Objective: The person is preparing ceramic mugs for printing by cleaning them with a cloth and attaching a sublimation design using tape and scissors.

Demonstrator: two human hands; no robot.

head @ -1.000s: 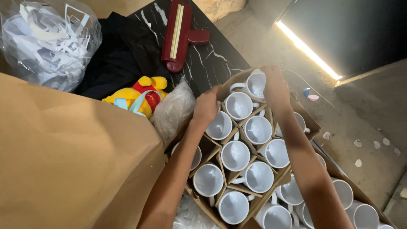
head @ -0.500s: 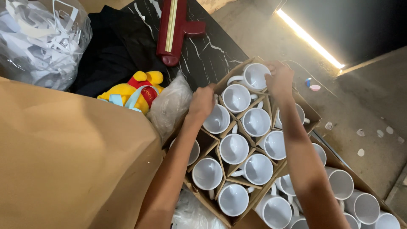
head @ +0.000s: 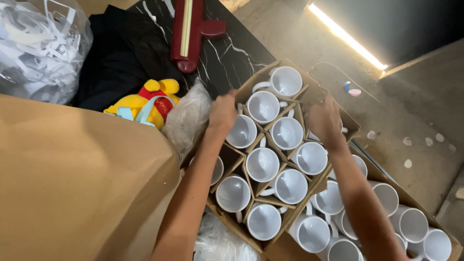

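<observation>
The cardboard tray (head: 251, 84) of white mugs (head: 262, 164) sits on a lower box of mugs (head: 411, 224). The left hand (head: 223, 113) and right hand (head: 325, 120) curl their fingers over opposite edges. It looks heavy and breakable (cardboard bends), so holding underneath seems safer.

Two bare arms are seen, with no sleeves on them. Nothing is worn on the left hand (head: 223, 112) or the right hand (head: 325, 119): no gloves, rings or watch.
</observation>
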